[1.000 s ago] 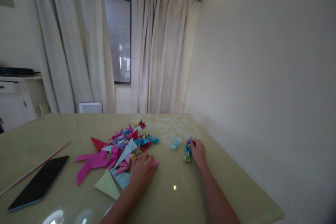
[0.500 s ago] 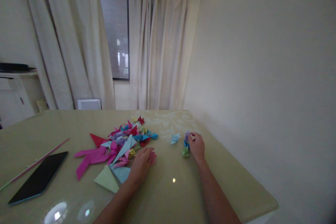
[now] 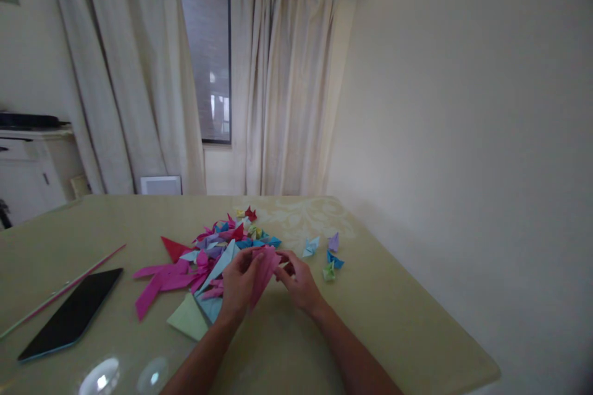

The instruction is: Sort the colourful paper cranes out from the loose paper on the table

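Left hand (image 3: 239,284) pinching pink folded paper (image 3: 265,273) over bench (image 3: 393,315), at near right side of origami heap (image 3: 211,242); right hand (image 3: 299,282) curling at paper's right edge, grip unclear; probably handling light, thin, crease-prone, wanting gentle pinch along folds

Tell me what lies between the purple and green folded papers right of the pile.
The head view shows a blue folded paper between the purple paper and the green paper.
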